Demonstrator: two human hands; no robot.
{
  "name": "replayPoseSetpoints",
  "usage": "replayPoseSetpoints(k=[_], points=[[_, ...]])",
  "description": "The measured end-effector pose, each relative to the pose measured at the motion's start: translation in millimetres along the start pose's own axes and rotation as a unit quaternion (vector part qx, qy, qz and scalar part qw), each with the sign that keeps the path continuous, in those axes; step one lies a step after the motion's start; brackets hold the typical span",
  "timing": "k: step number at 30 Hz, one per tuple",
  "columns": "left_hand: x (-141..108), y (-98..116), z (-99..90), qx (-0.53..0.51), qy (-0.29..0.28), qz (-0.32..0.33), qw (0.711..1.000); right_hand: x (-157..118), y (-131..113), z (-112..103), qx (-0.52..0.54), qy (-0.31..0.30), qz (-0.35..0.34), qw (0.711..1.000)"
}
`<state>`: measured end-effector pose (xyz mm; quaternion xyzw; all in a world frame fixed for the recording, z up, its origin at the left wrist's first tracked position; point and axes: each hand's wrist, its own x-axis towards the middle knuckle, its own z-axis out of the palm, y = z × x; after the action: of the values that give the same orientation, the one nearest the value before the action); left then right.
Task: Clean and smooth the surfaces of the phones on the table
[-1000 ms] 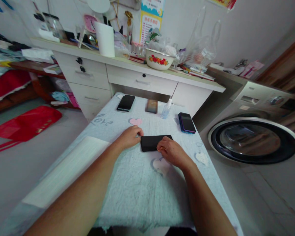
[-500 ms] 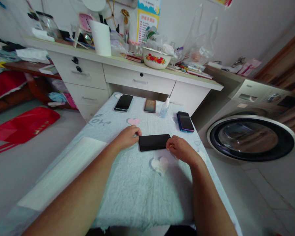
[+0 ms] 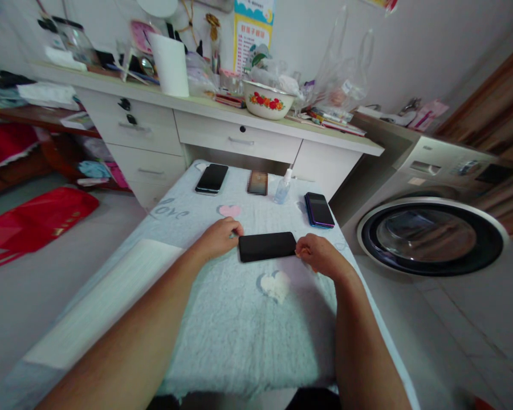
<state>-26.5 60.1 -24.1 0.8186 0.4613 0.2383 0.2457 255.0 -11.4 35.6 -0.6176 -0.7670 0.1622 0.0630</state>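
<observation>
Across the black, rectangular phone (image 3: 267, 247), the bare right hand (image 3: 320, 254) has slid from on top to the right end, fingers curled; whether it grips anything, I cannot tell. Bent fingers of the bare left hand (image 3: 218, 236) sit at the left end, hold unclear. The phone lies flat on pale-blue, heart-patterned cloth (image 3: 243, 324).

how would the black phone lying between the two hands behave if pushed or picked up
The black phone looks like a rigid slab, so it should lift without bending. Lying flat on the tablecloth, it seems unlikely to roll or tip when pushed. Its smooth, dark face may be slippery, and probably fragile if it is glass.
</observation>
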Motion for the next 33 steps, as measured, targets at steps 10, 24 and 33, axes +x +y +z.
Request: replayPoseSetpoints(k=[10,24,33], points=[[-1,3,-1.8,0.005,-0.006,-0.004,1.0,4,-10,8,0.002,0.011,-0.04,0.999],[-1,2,-0.4,0.001,0.001,0.001,1.0,10,-35,30,0.038,0.031,-0.111,0.993],[-1,3,-1.3,0.001,0.0,-0.006,1.0,15,-8,25,0.032,0.067,-0.052,0.996]])
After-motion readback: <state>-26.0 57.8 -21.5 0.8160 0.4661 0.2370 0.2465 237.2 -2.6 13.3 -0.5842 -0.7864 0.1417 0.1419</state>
